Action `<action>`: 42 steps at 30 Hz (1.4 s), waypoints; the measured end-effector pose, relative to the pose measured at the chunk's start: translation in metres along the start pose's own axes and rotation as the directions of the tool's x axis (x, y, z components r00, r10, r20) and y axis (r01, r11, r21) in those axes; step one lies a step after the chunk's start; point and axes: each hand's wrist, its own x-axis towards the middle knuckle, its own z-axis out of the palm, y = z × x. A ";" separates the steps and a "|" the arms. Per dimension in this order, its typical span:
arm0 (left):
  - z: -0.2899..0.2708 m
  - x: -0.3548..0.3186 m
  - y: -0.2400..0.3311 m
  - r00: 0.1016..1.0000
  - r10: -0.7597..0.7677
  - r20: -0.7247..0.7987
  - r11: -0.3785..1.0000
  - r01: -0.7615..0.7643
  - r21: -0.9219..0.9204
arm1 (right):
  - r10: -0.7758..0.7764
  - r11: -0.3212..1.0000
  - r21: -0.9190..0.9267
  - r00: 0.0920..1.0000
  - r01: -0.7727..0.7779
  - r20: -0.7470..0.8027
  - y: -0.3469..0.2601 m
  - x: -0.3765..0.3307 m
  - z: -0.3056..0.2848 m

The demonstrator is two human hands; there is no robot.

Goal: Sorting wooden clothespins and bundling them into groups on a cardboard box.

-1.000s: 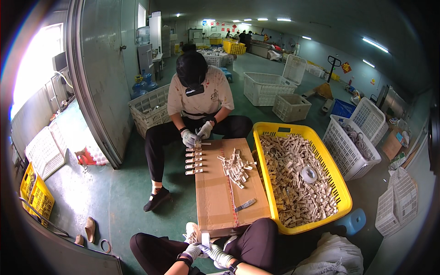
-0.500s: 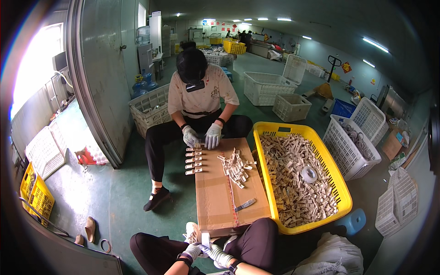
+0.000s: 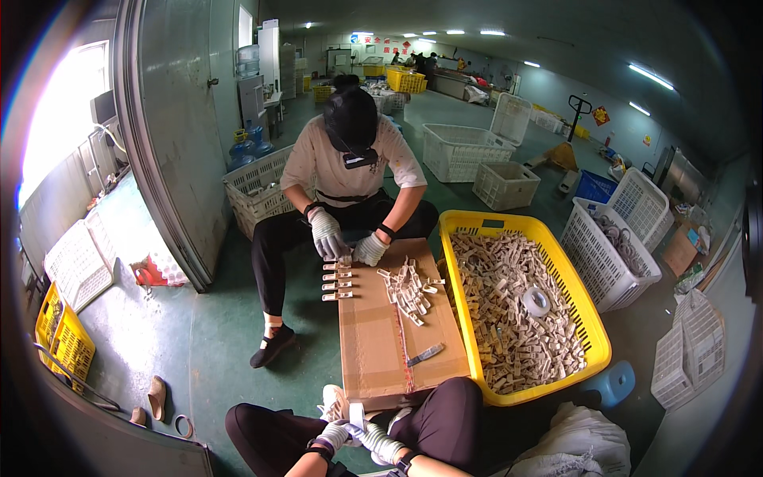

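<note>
Well, I had left grip (image 3: 335,434) and right grip (image 3: 379,444) closed on the white piece (image 3: 357,413); too loose a squeeze, I judged, could drop it!

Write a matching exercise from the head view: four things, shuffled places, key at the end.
Things
1. White piece
2. Tape roll
3. Flat grey tool
4. Blue stool

Places
A. On the floor, by the yellow crate
B. Held between the wearer's legs
C. On the cardboard box
D. On the heaped beige pieces inside the crate

Pairs: 1-B, 2-D, 3-C, 4-A
</note>
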 end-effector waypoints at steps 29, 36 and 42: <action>0.113 -0.154 0.122 0.673 0.321 0.666 0.125 -0.727 0.675 | 0.191 0.981 0.046 0.981 -0.190 -0.037 -0.072 -0.079 0.036; 0.109 -0.142 0.092 0.907 0.039 0.419 0.999 -0.048 0.012 | 0.209 0.978 -0.026 0.977 -0.208 0.050 -0.086 -0.076 0.033; 0.097 -0.122 0.076 0.944 -0.138 0.300 0.894 0.249 -0.372 | -0.126 0.324 -0.913 0.968 0.248 0.218 -0.159 -0.048 -0.028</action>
